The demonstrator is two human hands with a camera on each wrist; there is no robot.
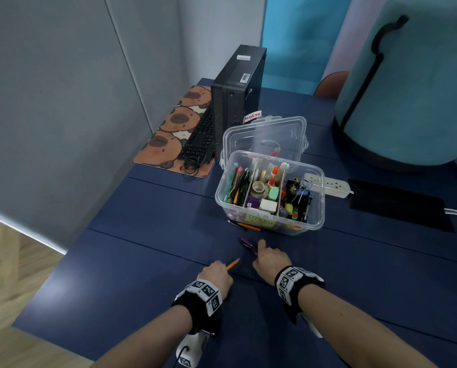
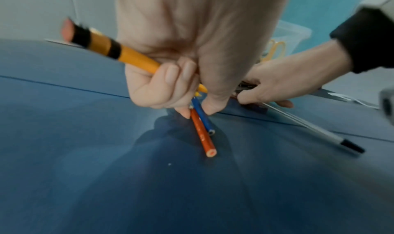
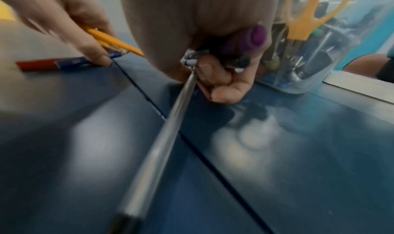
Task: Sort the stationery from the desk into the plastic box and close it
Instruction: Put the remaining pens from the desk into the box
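Note:
The clear plastic box (image 1: 312, 224) stands on the blue desk with its lid (image 1: 264, 134) tipped up behind it; pens, tape and clips fill its compartments. My left hand (image 1: 216, 272) grips a yellow pencil (image 2: 127, 54) in its curled fingers. The left hand (image 2: 198, 113) also pinches an orange pencil (image 2: 203, 138) and a blue pencil (image 2: 203, 119) against the desk. My right hand (image 1: 269, 257) holds a bundle of pens, among them a purple marker (image 3: 251, 37) and a clear pen (image 3: 168, 131). An orange pencil (image 1: 248, 226) lies by the box front.
A black computer case (image 1: 238, 94), a keyboard (image 1: 199, 139) and a patterned mat (image 1: 168, 134) stand at the back left. A white power strip (image 1: 336, 185) lies right of the box. A teal chair back (image 1: 413, 86) rises at the right. Orange scissors (image 3: 307, 16) show through the box wall.

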